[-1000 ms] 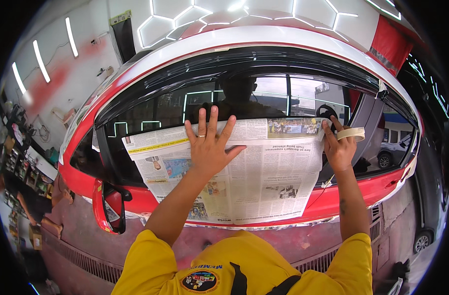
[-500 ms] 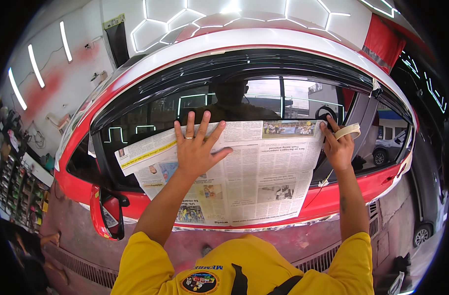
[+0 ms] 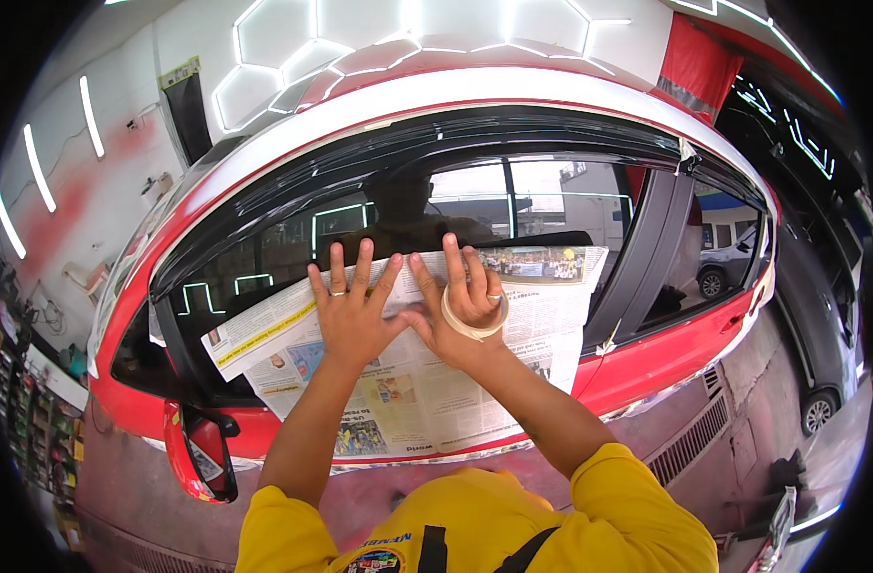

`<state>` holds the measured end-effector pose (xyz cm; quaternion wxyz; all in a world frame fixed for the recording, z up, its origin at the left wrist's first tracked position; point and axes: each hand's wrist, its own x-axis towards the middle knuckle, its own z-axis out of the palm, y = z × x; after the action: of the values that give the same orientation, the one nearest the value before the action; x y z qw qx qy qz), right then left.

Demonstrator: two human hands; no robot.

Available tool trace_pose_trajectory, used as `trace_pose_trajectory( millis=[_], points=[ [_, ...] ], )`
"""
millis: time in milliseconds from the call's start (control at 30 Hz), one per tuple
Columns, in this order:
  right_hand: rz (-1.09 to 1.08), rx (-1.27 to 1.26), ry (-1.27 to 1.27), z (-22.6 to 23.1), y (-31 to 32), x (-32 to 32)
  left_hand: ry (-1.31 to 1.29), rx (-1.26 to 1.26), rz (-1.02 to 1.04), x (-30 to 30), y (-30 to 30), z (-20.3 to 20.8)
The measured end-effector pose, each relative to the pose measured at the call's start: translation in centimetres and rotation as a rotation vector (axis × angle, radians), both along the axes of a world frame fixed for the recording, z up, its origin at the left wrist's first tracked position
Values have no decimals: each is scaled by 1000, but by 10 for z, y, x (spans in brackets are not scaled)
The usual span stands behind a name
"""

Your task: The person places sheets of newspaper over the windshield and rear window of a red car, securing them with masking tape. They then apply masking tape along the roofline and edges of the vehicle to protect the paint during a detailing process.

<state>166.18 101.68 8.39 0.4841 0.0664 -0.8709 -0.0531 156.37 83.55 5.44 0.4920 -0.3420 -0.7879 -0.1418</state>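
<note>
A newspaper sheet lies over the lower part of the car's side window and hangs down over the red door. My left hand presses flat on the sheet's upper part with fingers spread and a ring on one finger. Close beside it, thumbs nearly touching, my right hand also rests on the paper, fingers stretched upward past its top edge. A roll of masking tape hangs looped round some fingers of my right hand. Part of the sheet is hidden under both hands.
A red side mirror juts out at lower left. White covering lies over the car's roof. A dark car stands at the right, and shelves of small items line the left. A floor grate runs behind my right arm.
My right hand has moved left from the sheet's upper right corner to beside my left hand, carrying the tape roll. The view has shifted, and the sheet's upper right corner now shows uncovered.
</note>
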Motion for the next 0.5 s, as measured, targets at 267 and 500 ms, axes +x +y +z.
trace_pose_trajectory(
  millis=[267, 500],
  points=[
    [-432, 81, 78, 10, 135, 37, -11, -14, -40, -3, -3, -2],
    [-554, 74, 78, 13, 194, 48, -73, -5, 31, -7, -41, -16]
  ],
)
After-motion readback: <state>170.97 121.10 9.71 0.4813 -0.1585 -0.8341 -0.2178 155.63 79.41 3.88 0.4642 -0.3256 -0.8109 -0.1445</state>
